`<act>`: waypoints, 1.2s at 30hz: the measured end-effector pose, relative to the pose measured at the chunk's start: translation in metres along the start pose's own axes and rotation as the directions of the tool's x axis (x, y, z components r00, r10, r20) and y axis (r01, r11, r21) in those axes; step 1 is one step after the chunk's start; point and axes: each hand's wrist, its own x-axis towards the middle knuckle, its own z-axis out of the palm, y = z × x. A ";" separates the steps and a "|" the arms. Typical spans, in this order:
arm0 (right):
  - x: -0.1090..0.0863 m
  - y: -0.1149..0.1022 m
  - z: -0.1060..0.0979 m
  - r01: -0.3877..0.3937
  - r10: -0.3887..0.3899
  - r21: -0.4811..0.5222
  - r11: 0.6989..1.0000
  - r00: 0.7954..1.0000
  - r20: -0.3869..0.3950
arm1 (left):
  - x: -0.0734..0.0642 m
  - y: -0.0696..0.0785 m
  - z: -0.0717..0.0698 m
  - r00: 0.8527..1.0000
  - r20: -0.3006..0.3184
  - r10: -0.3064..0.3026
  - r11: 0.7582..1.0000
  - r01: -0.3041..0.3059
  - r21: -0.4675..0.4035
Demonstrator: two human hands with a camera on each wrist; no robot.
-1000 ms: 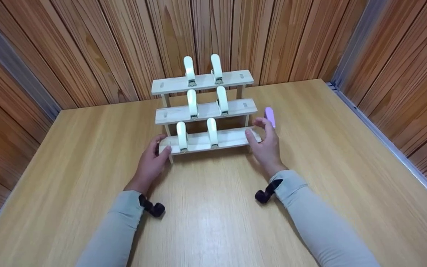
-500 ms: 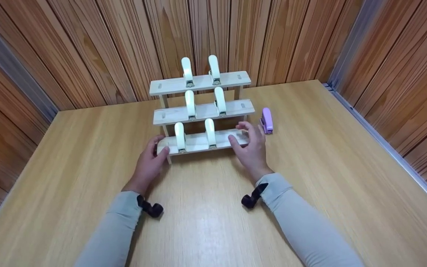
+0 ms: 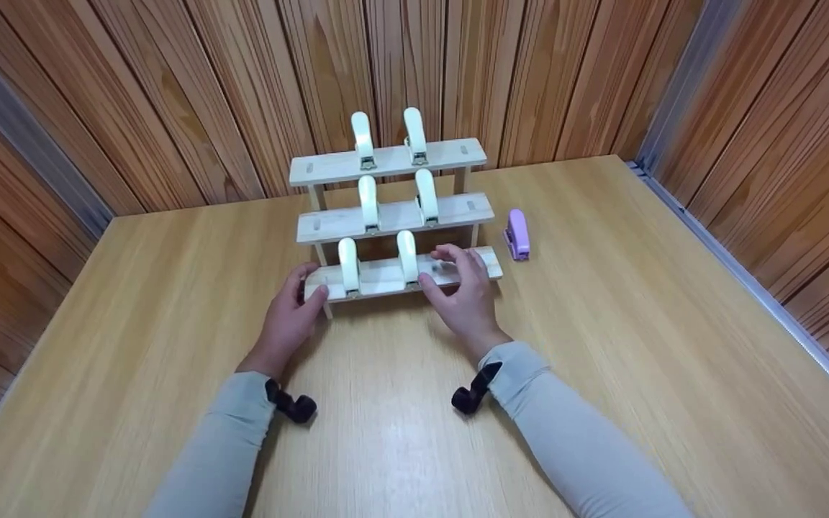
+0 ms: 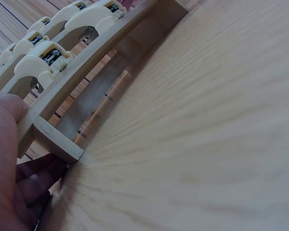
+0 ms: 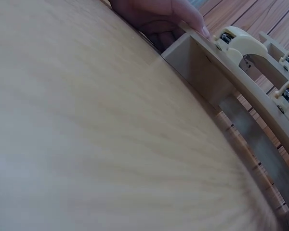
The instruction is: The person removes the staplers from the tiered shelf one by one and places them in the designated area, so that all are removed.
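A three-tier wooden shelf rack [image 3: 386, 216] stands on the table, with two cream staplers on each tier. My left hand [image 3: 291, 316] grips the left end of the lowest tier, thumb on top and fingers behind; the left wrist view shows its fingers [image 4: 38, 183] beside the rack's leg. My right hand [image 3: 465, 302] is over the right part of that tier, thumb and fingers curved and apart, nothing between them. Its thumb tip is right beside the lowest tier's right-hand stapler [image 3: 407, 257]. The other stapler [image 3: 350, 266] there is nearer my left hand.
A purple stapler [image 3: 518, 234] stands on the table [image 3: 400, 432] just right of the rack. Wood-plank panels [image 3: 242, 86] rise behind the rack and at both sides. A black wrist camera [image 3: 292, 403] sits at each cuff.
My right hand has moved left along the lowest tier, from its right end to beside the right-hand stapler, uncovering the purple stapler. My left hand keeps its grip on the rack.
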 end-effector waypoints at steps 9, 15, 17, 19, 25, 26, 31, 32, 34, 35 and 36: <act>-0.002 -0.007 0.009 0.009 -0.009 -0.003 1.000 1.000 0.012 | -0.001 0.002 -0.001 1.000 -0.003 0.008 1.000 -0.008 0.010; -0.002 -0.008 0.011 0.018 -0.016 -0.036 0.999 0.999 0.046 | -0.001 0.003 0.000 1.000 -0.006 0.007 1.000 -0.006 0.022; -0.001 -0.007 0.011 0.047 -0.043 -0.062 0.997 0.997 0.056 | -0.001 0.004 0.001 1.000 -0.008 0.010 1.000 -0.009 0.021; -0.001 -0.006 0.011 0.075 -0.070 -0.088 0.993 0.995 0.067 | -0.001 0.004 0.001 1.000 -0.010 0.007 1.000 -0.007 0.017; -0.001 -0.005 0.013 0.105 -0.092 -0.149 0.983 0.992 0.092 | -0.001 0.004 0.002 1.000 -0.006 -0.009 1.000 0.009 0.015; -0.001 -0.006 0.013 0.103 -0.089 -0.154 0.983 0.992 0.094 | -0.001 0.004 0.002 1.000 -0.007 -0.010 1.000 0.011 0.017; -0.001 -0.007 0.014 0.094 -0.079 -0.167 0.981 0.993 0.090 | -0.003 0.004 0.000 1.000 -0.007 -0.005 1.000 0.005 0.019; -0.001 -0.007 0.014 0.093 -0.079 -0.165 0.982 0.993 0.086 | -0.003 0.004 0.000 1.000 -0.007 -0.002 1.000 0.002 0.017; -0.001 -0.008 0.015 0.089 -0.077 -0.157 0.984 0.994 0.077 | -0.003 0.004 0.000 1.000 -0.004 -0.001 1.000 0.001 0.014; -0.001 -0.008 0.015 0.085 -0.075 -0.149 0.985 0.995 0.073 | -0.003 0.004 0.000 1.000 -0.002 -0.001 1.000 0.001 0.012; -0.001 -0.008 0.015 0.080 -0.071 -0.137 0.987 0.995 0.071 | -0.003 0.003 0.000 1.000 -0.002 -0.004 1.000 0.004 0.008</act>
